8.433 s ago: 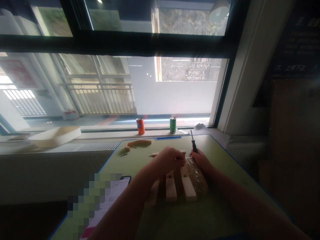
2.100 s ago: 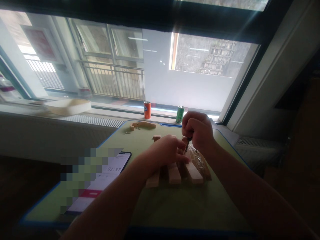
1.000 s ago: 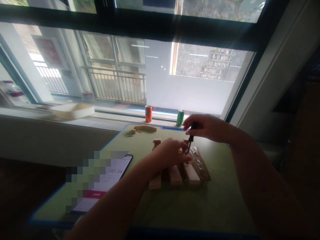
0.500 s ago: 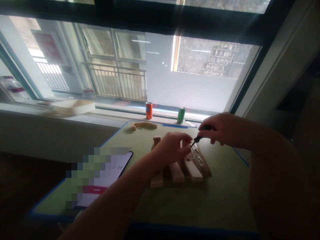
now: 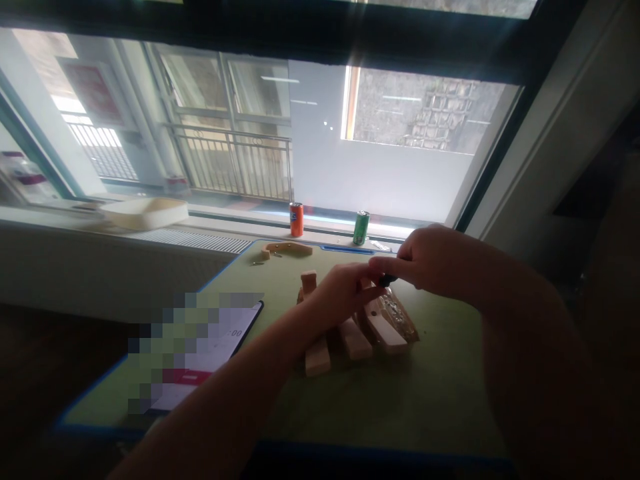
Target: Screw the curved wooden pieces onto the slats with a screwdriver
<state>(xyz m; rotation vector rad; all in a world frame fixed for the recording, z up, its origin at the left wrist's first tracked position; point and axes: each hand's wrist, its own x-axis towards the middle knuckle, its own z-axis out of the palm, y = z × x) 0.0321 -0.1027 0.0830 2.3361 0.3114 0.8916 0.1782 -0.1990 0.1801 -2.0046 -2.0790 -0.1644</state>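
My right hand (image 5: 417,257) is closed around the black handle of a screwdriver (image 5: 387,280); its tip is hidden by my left fingers. Right beside it, my left hand (image 5: 347,287) is over several pale wooden pieces with its thumb and forefinger closed at the screwdriver; what they pinch does not show. The nearest wooden piece (image 5: 385,330) lies slanted and has a dark hole in it. To its right is a clear plastic bag (image 5: 397,310) with shiny small bits inside. Another wooden piece (image 5: 317,353) lies under my left wrist.
A curved wooden part (image 5: 290,248) and small screws (image 5: 257,263) lie at the table's far left. A phone (image 5: 240,333) rests on the left of the table (image 5: 400,407). An orange can (image 5: 297,220), a green can (image 5: 361,228) and a pale tray (image 5: 145,213) stand on the windowsill.
My right hand has moved down and left, bringing the screwdriver's handle close to my left fingers. The shaft, visible before, is now hidden. The wooden pieces have shifted slightly.
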